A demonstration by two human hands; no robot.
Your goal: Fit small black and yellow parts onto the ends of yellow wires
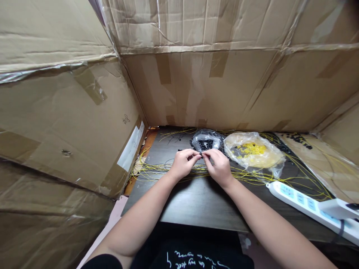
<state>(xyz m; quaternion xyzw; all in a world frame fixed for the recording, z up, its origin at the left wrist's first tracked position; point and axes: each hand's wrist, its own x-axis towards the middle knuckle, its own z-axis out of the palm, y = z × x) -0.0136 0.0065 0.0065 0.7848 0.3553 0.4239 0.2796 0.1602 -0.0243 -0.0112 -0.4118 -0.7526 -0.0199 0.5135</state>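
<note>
The left hand [181, 163] and right hand [219, 166] pinch a small black piece [201, 154] between their fingertips, held above the dark tabletop [196, 209] near a clear plastic bag [208, 133] of black parts [206, 144]. Yellow wires [157, 168] run beneath both hands; a second bag [273, 164] with yellow parts [252, 148] and a white power strip [296, 198] lie to the right

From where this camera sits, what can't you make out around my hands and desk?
All in the head view:
Shape of the black piece: too small, partly hidden by left hand and right hand.
Power strip: end cut off by right edge.
Writing on paper label: too small.
</note>
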